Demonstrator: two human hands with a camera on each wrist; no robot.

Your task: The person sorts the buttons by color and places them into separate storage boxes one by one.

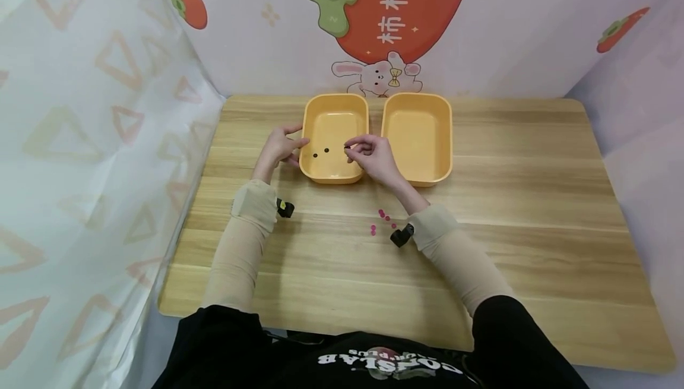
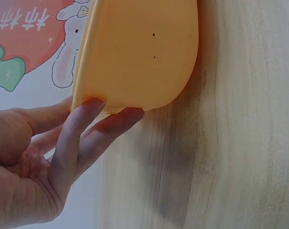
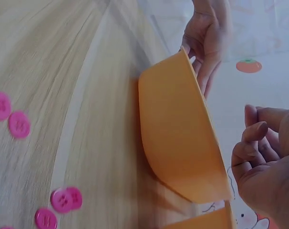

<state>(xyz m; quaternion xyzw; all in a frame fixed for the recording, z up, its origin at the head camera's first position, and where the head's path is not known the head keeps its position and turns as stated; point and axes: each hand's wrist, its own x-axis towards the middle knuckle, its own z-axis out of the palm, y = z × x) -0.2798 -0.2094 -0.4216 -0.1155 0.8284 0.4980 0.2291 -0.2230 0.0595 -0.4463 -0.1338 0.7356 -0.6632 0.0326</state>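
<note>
My left hand (image 1: 279,146) holds the left yellow tray (image 1: 335,179) by its left side, thumb at the rim and fingers against the outer wall. In the left wrist view, the fingertips (image 2: 130,113) press the tray's wall. Inside that tray lie two small dark buttons (image 1: 326,150), apart from each other. Over the tray's right part, my right hand (image 1: 376,157) pinches a small dark piece (image 1: 347,147), apparently another button, between thumb and fingertips. The right wrist view shows those fingers curled beside the tray (image 3: 178,124), but the piece is not distinguishable there.
A second yellow tray (image 1: 446,166) stands close on the right, partly behind my right wrist. Several pink buttons (image 1: 373,230) lie on the wooden table (image 1: 331,276) near my right forearm. A printed cloth (image 1: 497,38) hangs behind the table.
</note>
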